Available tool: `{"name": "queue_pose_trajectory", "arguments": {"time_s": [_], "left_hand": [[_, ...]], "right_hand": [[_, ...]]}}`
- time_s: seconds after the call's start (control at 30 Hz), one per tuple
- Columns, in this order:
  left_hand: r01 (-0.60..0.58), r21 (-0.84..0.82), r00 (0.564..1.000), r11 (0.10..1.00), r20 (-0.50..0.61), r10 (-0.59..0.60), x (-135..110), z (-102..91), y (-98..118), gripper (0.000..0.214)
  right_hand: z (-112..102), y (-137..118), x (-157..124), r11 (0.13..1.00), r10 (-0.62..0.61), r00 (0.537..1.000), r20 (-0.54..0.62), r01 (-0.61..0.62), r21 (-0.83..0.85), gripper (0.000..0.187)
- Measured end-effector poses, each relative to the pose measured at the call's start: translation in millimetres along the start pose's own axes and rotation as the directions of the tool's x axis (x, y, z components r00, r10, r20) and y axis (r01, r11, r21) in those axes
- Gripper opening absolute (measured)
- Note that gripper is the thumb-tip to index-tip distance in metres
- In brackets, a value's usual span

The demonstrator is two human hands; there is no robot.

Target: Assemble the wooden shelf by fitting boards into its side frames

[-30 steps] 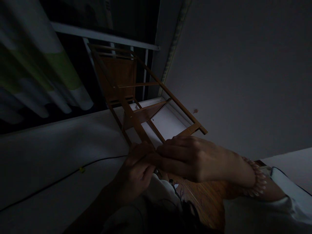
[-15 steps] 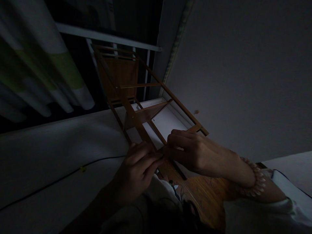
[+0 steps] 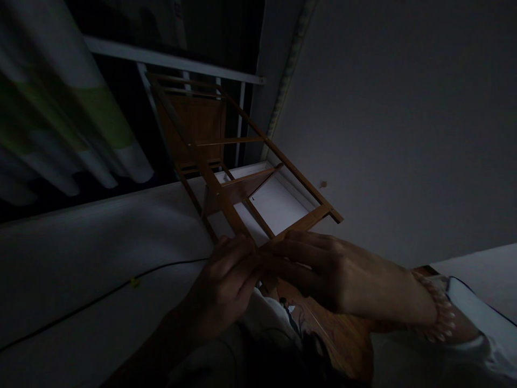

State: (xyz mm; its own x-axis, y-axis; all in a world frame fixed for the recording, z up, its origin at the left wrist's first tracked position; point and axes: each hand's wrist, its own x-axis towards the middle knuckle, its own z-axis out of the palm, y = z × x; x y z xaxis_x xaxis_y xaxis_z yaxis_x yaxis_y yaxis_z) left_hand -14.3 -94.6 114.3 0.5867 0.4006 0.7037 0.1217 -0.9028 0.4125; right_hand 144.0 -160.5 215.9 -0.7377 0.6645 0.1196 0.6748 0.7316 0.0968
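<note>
A wooden rack (image 3: 210, 178) with slim posts and crossbars leans away from me, its near corner under my fingers. My left hand (image 3: 226, 291) is closed at that corner, fingers curled and thumb pressed in. What lies between its fingertips is too dark to identify. From the other side my right hand (image 3: 319, 269) meets it, fingers bent and pressed together over the near end of the crossbar (image 3: 309, 220). Its fingertips touch or nearly touch the left ones, and whatever they pinch is hidden. A beaded bracelet (image 3: 438, 312) circles the right wrist.
Patterned curtains (image 3: 92, 108) and a white railing (image 3: 169, 62) stand at the upper left. A dark cable (image 3: 161, 266) with a yellow tag (image 3: 134, 282) runs along the white surface at left. Below are wooden flooring (image 3: 323, 318) and, to the right, a pale wall (image 3: 396, 118).
My right hand has turned and shifted slightly down and right, uncovering more of the crossbar. My left hand stays nearly in place. The view has shifted a little.
</note>
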Motion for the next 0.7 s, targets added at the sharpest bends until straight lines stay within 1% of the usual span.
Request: {"name": "queue_pose_trajectory", "arguments": {"time_s": [0.1,0.2,0.37,0.43,0.53,0.7], "left_hand": [[-0.012,0.0,1.0,1.0,0.001,0.012,1.5,-1.1,2.3,0.013],[-0.033,0.008,0.999,0.999,-0.003,0.033,1.0,0.1,2.6,0.015],[-0.072,0.086,0.997,0.994,-0.009,0.073,-5.3,5.4,-1.9,0.013],[-0.084,0.109,0.996,0.99,-0.006,0.086,-7.7,6.9,-3.1,0.014],[-0.073,0.07,0.997,0.995,-0.012,0.074,-8.6,8.3,-2.7,0.015],[-0.036,0.044,0.997,0.998,-0.061,0.039,-6.4,9.2,-0.7,0.011]], "right_hand": [[2.1,3.2,-0.9,0.999,-0.037,0.998,-0.057,0.036,-0.022,0.022],[5.9,4.8,1.1,0.995,-0.075,0.993,-0.089,0.069,-0.068,0.019],[9.7,4.1,7.3,0.995,-0.064,0.99,-0.123,0.054,-0.087,0.02],[8.8,4.7,8.5,0.997,-0.054,0.992,-0.112,0.047,-0.061,0.024],[7.0,8.9,7.9,0.999,-0.055,0.997,-0.062,0.054,-0.007,0.028],[7.9,18.6,7.3,0.995,-0.096,0.995,-0.036,0.097,0.03,0.023]]}}
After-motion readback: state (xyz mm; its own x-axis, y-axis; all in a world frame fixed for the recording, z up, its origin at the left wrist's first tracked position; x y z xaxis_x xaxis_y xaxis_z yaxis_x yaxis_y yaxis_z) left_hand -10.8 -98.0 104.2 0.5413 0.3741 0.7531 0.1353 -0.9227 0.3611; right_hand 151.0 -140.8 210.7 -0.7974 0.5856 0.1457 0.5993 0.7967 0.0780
